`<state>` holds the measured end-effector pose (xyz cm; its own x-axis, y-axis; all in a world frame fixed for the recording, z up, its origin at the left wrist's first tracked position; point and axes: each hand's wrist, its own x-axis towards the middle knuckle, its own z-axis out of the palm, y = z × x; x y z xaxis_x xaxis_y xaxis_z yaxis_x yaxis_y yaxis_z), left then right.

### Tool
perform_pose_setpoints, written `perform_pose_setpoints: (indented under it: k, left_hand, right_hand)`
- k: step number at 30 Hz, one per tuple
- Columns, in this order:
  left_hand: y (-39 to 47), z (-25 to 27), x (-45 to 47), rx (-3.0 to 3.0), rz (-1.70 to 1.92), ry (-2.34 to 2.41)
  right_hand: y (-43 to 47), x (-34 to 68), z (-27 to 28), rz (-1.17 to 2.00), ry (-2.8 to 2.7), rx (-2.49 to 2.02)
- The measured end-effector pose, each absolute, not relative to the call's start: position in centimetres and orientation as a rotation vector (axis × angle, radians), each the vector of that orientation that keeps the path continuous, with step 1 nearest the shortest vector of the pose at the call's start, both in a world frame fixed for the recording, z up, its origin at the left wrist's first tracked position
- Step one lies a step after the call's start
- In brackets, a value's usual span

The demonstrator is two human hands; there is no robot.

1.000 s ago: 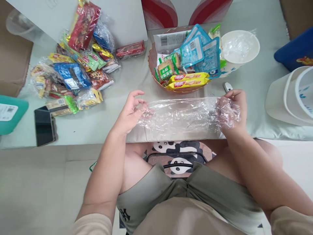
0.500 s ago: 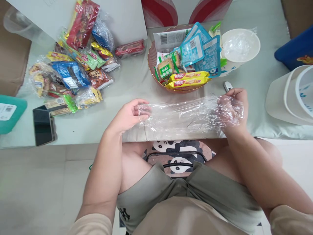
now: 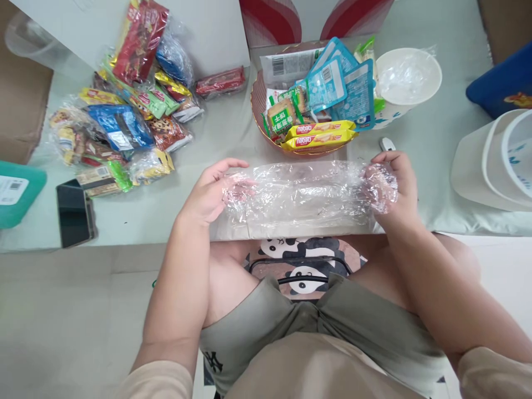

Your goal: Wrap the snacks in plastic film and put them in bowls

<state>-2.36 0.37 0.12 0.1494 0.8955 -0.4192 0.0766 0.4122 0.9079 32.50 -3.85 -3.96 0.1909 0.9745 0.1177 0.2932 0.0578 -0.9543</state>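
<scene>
A crinkled sheet of clear plastic film point(image 3: 307, 191) stretches between my hands, just in front of the snack bowl. My left hand point(image 3: 214, 191) holds its left end, the film over some fingers, with one finger extended along the top. At the other end my right hand point(image 3: 390, 183) grips the film, which is bunched around curled fingers. Behind the film stands the pinkish, gold-rimmed bowl point(image 3: 258, 119). In it are yellow wafer packs point(image 3: 318, 136), blue pouches point(image 3: 326, 86) and green-marked cracker packs point(image 3: 282, 115).
Assorted wrapped snacks point(image 3: 120, 127) are heaped at the left, near a phone point(image 3: 75, 213) and a green box point(image 3: 20, 194). A white cup point(image 3: 409, 102) with clear plastic inside stands beside the bowl. White containers point(image 3: 474, 166) and a blue box point(image 3: 502, 83) are at the right.
The film has spread wider and flatter between my hands. My left hand has opened out somewhat and shifted slightly left; the film around my right hand is less bunched.
</scene>
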Motion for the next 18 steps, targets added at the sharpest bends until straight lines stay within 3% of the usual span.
perform_pose_setpoints:
  k: [8,12,18]
  left_hand:
    - [0.7,-1.0,-3.2,0.982,0.825,1.321]
    - [0.9,-1.3,-3.8,0.996,0.757,1.311]
    - [0.8,-1.1,-3.4,1.038,1.009,1.232]
  right_hand:
    - [-3.9,31.9,-2.3,0.878,-1.209,-1.581]
    - [-4.2,31.8,-2.4,1.048,-1.110,-1.448]
    - [-4.1,31.9,-1.5,1.343,-0.983,-1.237]
